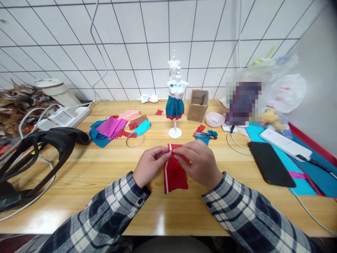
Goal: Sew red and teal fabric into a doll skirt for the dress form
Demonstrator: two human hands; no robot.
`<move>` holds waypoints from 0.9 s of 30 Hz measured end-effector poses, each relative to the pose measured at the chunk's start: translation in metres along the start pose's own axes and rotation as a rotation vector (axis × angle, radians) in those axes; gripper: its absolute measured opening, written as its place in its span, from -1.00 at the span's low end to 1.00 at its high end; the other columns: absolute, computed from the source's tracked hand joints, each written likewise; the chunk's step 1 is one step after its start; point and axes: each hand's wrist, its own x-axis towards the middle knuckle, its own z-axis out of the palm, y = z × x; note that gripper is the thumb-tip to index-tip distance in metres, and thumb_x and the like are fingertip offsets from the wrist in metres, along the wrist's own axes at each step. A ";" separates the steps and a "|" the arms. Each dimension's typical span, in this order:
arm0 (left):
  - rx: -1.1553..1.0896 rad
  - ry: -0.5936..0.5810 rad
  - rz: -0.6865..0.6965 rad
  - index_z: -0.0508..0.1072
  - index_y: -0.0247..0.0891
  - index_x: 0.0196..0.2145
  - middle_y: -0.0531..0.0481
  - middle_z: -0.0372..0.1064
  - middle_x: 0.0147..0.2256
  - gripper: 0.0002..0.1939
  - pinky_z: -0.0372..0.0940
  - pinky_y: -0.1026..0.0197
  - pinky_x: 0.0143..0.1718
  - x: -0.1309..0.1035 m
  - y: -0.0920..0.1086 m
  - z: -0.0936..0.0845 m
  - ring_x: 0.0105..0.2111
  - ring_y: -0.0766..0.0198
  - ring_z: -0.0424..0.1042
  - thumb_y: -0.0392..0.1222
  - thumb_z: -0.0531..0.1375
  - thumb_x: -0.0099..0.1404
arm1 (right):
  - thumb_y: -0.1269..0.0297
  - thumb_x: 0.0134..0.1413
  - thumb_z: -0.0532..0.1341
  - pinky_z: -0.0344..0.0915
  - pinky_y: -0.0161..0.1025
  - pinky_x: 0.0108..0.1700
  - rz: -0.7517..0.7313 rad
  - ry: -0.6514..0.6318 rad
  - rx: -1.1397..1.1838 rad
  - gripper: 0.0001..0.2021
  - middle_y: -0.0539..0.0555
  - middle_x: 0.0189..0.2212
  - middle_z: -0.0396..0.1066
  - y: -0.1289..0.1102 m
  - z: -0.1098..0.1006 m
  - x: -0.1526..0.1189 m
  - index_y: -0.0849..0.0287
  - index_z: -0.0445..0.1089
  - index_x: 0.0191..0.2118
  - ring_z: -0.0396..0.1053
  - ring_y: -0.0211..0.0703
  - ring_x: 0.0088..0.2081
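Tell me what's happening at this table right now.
A person in a plaid shirt has both hands on a piece of red cloth with a white strip along its left edge. The left hand and right hand meet near its top. Just beyond stands a small white mannequin in a teal skirt, with cloth scraps to the left and small scissors to the right.

White-tiled wall [121, 21] behind glossy wooden table [105, 193]
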 end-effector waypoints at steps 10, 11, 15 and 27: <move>0.237 -0.007 0.123 0.60 -0.29 -0.26 -0.08 0.59 -0.31 -0.78 0.40 0.20 -0.21 -0.006 0.000 0.000 -0.34 0.20 0.52 -0.13 0.28 0.17 | 0.30 0.22 0.19 0.26 -0.23 -0.22 0.098 -0.082 0.001 -0.84 0.05 -0.36 0.53 0.001 0.006 -0.003 0.14 0.53 -0.26 0.40 -0.16 -0.31; 0.271 -0.001 0.134 0.60 -0.29 -0.27 -0.08 0.59 -0.32 -0.79 0.40 0.21 -0.22 -0.006 -0.001 0.000 -0.35 0.20 0.51 -0.14 0.28 0.17 | 0.29 0.22 0.18 0.26 -0.22 -0.22 0.098 -0.103 -0.016 -0.84 0.05 -0.35 0.53 0.000 0.006 -0.003 0.13 0.53 -0.26 0.40 -0.16 -0.31; 0.386 0.020 0.192 0.61 -0.26 -0.32 -0.05 0.57 -0.39 -0.84 0.37 0.23 -0.27 -0.006 0.000 -0.001 -0.40 0.23 0.48 -0.16 0.27 0.18 | 0.28 0.22 0.16 0.23 -0.22 -0.25 0.119 -0.157 -0.060 -0.82 0.07 -0.35 0.53 -0.002 0.005 -0.003 0.12 0.53 -0.28 0.40 -0.16 -0.32; 0.433 0.019 0.222 0.61 -0.26 -0.34 -0.03 0.52 -0.44 -0.85 0.34 0.25 -0.30 -0.006 0.000 0.000 -0.42 0.24 0.44 -0.17 0.25 0.19 | 0.38 0.06 0.23 0.17 -0.32 -0.41 0.420 -0.150 0.233 -0.93 -0.02 -0.50 0.44 -0.005 0.011 0.000 0.16 0.47 -0.39 0.32 -0.28 -0.46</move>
